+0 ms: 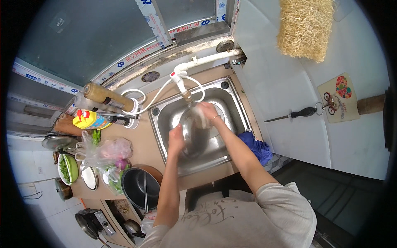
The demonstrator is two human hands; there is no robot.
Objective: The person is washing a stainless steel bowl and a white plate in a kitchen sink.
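Note:
A shiny metal bowl (196,133) is tilted over the stainless-steel sink (231,119), under the brass end of a white plastic tap (179,81). My left hand (176,138) grips the bowl's left rim, thumb up. At the bowl's upper right, my right hand (207,114) lies against the inside near the rim; its fingers are blurred, and whether they hold a cloth or only meet water is hard to tell. A bracelet circles the right wrist.
A black-lined pot (136,186) with chopsticks stands at the counter's front edge. Left of the sink are plastic bags of vegetables (116,148), a yellow bottle (90,119), a green basin of greens (72,170) and a white bowl (89,178). A blue cloth (256,147) hangs at the sink's right.

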